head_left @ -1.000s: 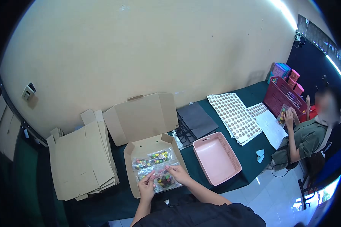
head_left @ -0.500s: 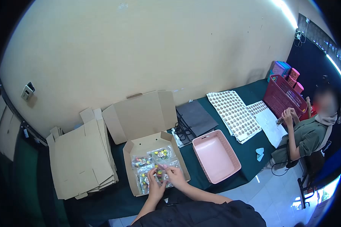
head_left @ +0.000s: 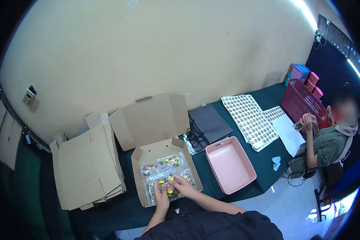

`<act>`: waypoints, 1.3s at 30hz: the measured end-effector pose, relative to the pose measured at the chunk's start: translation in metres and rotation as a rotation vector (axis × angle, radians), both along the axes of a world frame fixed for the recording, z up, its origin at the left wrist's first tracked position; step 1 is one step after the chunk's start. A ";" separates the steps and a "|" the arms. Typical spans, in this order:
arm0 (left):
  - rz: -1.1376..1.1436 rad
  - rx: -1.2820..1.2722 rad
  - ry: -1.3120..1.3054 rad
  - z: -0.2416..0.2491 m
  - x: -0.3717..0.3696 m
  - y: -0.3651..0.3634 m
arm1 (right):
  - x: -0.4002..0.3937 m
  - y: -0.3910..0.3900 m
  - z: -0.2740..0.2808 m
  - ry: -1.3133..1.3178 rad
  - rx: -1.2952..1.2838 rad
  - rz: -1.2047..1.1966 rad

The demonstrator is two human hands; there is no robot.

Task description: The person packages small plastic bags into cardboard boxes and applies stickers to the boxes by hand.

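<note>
An open cardboard box [head_left: 136,164] stands in front of me with its lid [head_left: 148,122] raised against the wall. Inside lie clear plastic bags of colourful candies [head_left: 171,161], arranged in rows. Over the near part of the box, my left hand [head_left: 161,197] and my right hand [head_left: 185,188] grip a clear candy bag [head_left: 170,188] between them, thumbs and fingertips at its sides. Yellow, green and dark pieces show between my fingers. The held bag overlaps the bags under it in this view.
Flattened cardboard boxes [head_left: 86,170] are stacked at the left. To the right are a pink basket [head_left: 230,168], black paper bags [head_left: 210,124] and sticker sheets [head_left: 250,120]. A maroon basket [head_left: 304,102] stands farther off, beside a person [head_left: 320,140] holding a small clear packet.
My hands have spread slightly apart on the bag, and it now lies flatter with more candies showing. The camera view has shifted a little. The other person's hands have moved slightly.
</note>
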State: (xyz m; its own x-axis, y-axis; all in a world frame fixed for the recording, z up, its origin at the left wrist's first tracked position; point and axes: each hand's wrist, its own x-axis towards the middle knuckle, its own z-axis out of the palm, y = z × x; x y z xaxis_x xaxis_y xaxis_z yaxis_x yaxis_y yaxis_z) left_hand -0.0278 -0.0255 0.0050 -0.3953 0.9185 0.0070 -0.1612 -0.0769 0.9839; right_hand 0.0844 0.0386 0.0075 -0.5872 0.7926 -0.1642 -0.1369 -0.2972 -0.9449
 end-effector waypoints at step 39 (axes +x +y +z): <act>-0.226 -0.676 0.924 -0.078 -0.069 -0.020 | 0.004 0.013 -0.126 -0.687 0.303 -0.127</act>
State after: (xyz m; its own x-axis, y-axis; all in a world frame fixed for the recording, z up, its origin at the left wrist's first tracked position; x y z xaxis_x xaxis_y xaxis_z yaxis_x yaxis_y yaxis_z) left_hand -0.0970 -0.0455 -0.0729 -0.3224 0.8940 -0.3111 0.6949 0.4467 0.5635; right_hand 0.0886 0.0515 -0.1189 -0.3328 0.9159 -0.2245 0.4954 -0.0328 -0.8680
